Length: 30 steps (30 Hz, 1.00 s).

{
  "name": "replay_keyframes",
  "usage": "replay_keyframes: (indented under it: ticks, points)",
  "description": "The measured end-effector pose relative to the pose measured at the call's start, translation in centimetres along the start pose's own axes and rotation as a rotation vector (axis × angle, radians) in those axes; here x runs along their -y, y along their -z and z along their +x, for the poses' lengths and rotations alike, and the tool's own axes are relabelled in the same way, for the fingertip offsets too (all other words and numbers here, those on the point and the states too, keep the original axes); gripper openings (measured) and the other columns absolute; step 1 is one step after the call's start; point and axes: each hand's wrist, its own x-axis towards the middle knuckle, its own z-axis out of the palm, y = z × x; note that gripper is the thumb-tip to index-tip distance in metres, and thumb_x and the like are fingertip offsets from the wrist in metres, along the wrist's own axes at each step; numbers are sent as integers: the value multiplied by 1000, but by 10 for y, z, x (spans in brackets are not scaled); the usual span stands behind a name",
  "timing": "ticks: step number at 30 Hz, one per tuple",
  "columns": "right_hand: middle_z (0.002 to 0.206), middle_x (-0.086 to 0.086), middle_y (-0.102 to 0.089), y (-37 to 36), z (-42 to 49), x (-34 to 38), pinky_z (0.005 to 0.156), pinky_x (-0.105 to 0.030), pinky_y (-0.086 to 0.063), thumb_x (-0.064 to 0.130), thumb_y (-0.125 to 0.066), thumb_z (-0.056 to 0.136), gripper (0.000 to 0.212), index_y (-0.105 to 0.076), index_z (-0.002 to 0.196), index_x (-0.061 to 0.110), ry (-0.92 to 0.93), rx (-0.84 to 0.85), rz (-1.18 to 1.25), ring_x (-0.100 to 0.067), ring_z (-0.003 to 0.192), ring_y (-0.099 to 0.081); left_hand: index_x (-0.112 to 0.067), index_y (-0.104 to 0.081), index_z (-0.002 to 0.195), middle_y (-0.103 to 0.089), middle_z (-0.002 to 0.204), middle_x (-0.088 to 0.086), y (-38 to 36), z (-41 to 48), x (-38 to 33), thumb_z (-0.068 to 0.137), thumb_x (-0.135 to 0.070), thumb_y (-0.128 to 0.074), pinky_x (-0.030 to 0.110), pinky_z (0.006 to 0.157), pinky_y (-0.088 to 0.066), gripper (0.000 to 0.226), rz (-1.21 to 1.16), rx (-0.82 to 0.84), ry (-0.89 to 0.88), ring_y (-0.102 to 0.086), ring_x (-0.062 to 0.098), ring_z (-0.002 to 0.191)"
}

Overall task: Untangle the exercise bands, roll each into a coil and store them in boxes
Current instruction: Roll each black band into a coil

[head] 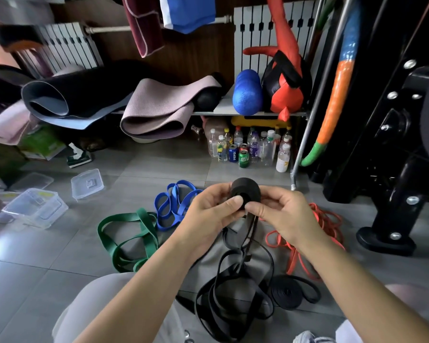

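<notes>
Both hands hold a partly rolled black band coil (246, 190) in front of me above the floor. My left hand (208, 214) grips its left side with the thumb on its face; my right hand (282, 214) pinches its right side. The band's loose tail (233, 288) hangs down into a tangled heap on the grey floor. A second black band (289, 292) lies coiled flat to the right of the heap. A green band (131, 238), a blue band (174, 204) and an orange band (315, 233) lie loose around them.
Clear plastic boxes (35, 206) and a lid (87, 184) sit on the floor at left. Bottles and cans (248, 149) stand under a shelf of rolled mats (156, 110). A black machine base (386, 238) stands at right. My knees (104, 308) are at the bottom.
</notes>
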Motion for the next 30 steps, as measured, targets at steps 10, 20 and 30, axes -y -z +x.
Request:
replay_keyframes:
  ticks: [10,20,30]
  points:
    - [86,14,-62,1,-3,-6,75,-25,-49,26,-72,79,27,-69,106,24,61,102,-704,-9,85,-62,-33,-66,104,-64,92,-15,13,2,-3,81,-22,-70,16,76,-47,26,1187,-9,-251,-58,0,84]
    - [88,21,-72,0,4,-5,76,-13,-50,7,-74,76,42,-69,86,48,28,-34,-127,0,86,-68,-10,-65,106,-73,92,2,5,5,0,88,-3,-56,20,74,-55,21,76,-157,-69,-68,13,89]
    - [95,7,-73,0,-2,-6,77,-26,-51,20,-72,79,31,-69,110,25,64,17,-736,-10,88,-66,-30,-55,126,-59,109,-12,7,-1,-2,82,-23,-70,23,85,-44,46,1362,-43,-309,-52,6,97]
